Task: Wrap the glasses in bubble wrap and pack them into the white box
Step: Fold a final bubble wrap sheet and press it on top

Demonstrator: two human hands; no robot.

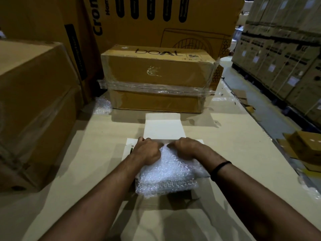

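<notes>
A bundle of bubble wrap [166,176] sits in the open white box [127,148] on the work surface, its near end sticking out toward me. The glasses are hidden inside the wrap. My left hand [147,150] and my right hand [186,147] both lie on the far end of the bundle with curled fingers gripping the wrap, side by side. The box's white lid flap [163,126] stands open just beyond my hands.
A taped brown "boat" carton [156,79] stands right behind the lid. A big carton [34,110] walls the left side. Loose bubble wrap [102,106] lies at the back left. Stacked cartons [281,54] line the aisle at right, with small cartons [305,146] on the floor.
</notes>
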